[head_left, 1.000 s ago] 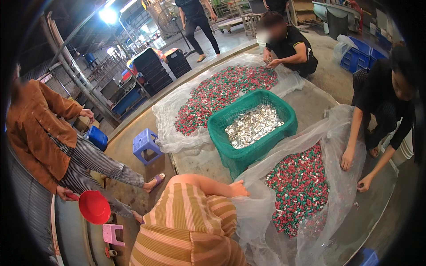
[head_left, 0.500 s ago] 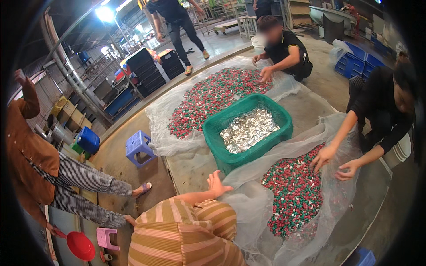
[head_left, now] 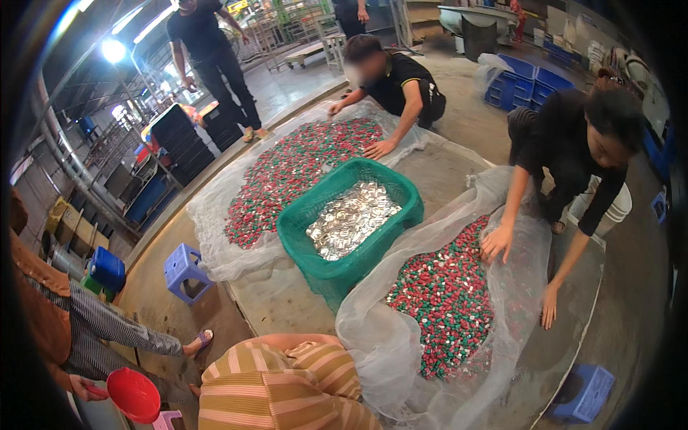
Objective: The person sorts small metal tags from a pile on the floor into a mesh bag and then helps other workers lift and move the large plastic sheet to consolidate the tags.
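Neither of my hands shows. At the lower edge, a bare forearm (head_left: 304,340), seemingly my left one, lies behind tan striped clothing (head_left: 287,383), which hides its hand. A green basket (head_left: 290,240) in front of me holds many small silvery pieces (head_left: 351,218). To its right, translucent white netting (head_left: 365,304) lies under a pile of small red, green and white pieces (head_left: 444,308). A co-worker in black crouches over it, one hand (head_left: 497,241) at the pile's edge and the other (head_left: 549,307) down on the ground sheet.
Beyond the basket, another person's hand (head_left: 380,148) touches a larger pile (head_left: 308,161) on netting. A blue stool (head_left: 188,272) stands left and another (head_left: 584,393) lower right. Someone at left holds a red scoop (head_left: 134,395). Blue crates (head_left: 527,82) and a white bucket (head_left: 616,203) stand at right.
The view has shifted, so the piles and basket sit further left. The outstretched hand near the netting has gone from sight. The right co-worker's far hand has come down onto the ground sheet.
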Available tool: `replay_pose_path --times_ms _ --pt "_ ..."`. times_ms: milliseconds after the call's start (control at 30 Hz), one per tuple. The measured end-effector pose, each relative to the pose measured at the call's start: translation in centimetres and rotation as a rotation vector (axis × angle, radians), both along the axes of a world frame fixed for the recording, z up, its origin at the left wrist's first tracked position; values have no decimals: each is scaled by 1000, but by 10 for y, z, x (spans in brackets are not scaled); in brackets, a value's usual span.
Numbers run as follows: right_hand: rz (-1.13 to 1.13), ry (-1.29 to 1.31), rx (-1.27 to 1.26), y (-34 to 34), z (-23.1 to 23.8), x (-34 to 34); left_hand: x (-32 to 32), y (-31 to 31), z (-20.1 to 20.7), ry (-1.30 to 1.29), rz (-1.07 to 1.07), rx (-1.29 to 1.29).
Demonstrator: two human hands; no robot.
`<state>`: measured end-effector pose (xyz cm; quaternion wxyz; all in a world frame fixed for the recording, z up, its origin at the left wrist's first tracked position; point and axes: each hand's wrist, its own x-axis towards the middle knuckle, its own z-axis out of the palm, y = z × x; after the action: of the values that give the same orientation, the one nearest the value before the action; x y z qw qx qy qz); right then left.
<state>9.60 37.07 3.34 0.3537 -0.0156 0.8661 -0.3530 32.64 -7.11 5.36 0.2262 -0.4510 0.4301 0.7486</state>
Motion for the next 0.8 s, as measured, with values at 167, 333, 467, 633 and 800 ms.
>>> replay_pose_path --times_ms 167,333,467,633,800 --pt "-60 -52 -6 10 6 1 -24 -8 27 193 -39 110" --pt "-90 -134 -26 14 13 15 -33 2 45 102 60 234" --pt "-187 -175 -27 30 22 22 -86 29 85 -62 122 -205" --pt "-263 -261 -35 44 35 40 -79 23 29 -135 -61 -21" --pt "-438 -434 -55 77 64 84 -19 -5 -48 -410 -240 177"
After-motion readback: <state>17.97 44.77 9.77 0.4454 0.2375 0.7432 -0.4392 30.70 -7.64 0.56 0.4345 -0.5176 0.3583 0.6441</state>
